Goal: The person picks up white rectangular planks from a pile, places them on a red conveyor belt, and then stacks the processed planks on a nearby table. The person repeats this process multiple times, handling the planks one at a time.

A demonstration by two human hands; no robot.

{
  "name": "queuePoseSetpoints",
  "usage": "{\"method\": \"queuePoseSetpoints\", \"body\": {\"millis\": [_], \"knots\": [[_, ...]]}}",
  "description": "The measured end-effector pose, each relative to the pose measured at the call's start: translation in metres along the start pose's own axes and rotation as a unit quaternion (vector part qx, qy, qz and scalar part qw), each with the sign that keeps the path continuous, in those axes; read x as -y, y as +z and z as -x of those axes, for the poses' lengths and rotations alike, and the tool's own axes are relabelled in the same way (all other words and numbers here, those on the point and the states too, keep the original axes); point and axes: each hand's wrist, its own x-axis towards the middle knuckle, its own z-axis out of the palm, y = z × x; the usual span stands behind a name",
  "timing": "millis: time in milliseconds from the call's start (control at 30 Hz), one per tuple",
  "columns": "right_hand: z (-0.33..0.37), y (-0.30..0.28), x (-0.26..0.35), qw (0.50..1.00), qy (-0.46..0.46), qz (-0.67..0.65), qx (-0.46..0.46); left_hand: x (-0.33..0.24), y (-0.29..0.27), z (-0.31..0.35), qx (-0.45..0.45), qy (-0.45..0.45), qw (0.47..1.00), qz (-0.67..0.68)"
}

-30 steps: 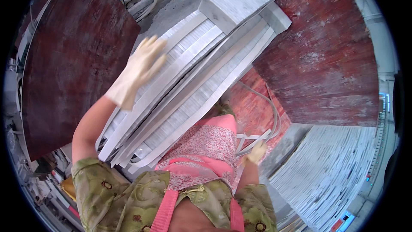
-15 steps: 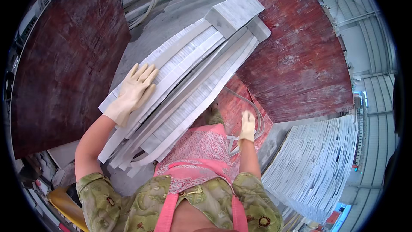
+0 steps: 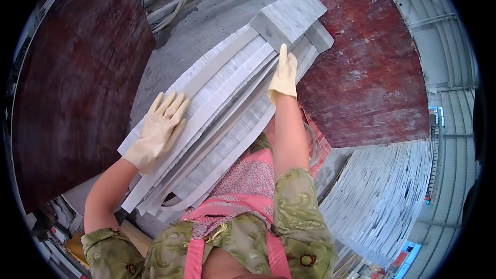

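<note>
Pale stone strips (image 3: 217, 124) lay fanned in a long stack between two dark red boards (image 3: 72, 88) — left hand (image 3: 157, 129) flat and spread wide on the near end, right hand (image 3: 283, 75) flat, fingers together, pressing near the far end by a grey block (image 3: 289, 18). Both wore cream gloves. Best handled by squaring the edges with even pressure from both palms. Strips splayed unevenly — slip risk. Another slab stack (image 3: 382, 196) crowded the right side.

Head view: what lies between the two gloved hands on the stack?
In the head view, only the pale stone strips of the stack lie between the left hand and the right hand; both gloves rest flat on them, with no other object there.
</note>
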Motion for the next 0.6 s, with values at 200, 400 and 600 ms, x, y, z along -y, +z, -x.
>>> {"method": "queuePoseSetpoints", "body": {"millis": [200,400,600], "knots": [[-0.046,0.029,-0.043,0.951,-0.13,0.281,0.006,0.0,-0.005,-0.004,0.01,-0.006,1.0,0.01],[-0.05,0.043,-0.021,0.995,0.022,0.09,-0.039,0.0,-0.006,-0.007,0.008,-0.004,1.0,0.025],[-0.047,0.042,-0.008,0.993,0.103,0.0,-0.063,0.003,-0.004,-0.006,0.006,0.003,1.0,0.031]]}}
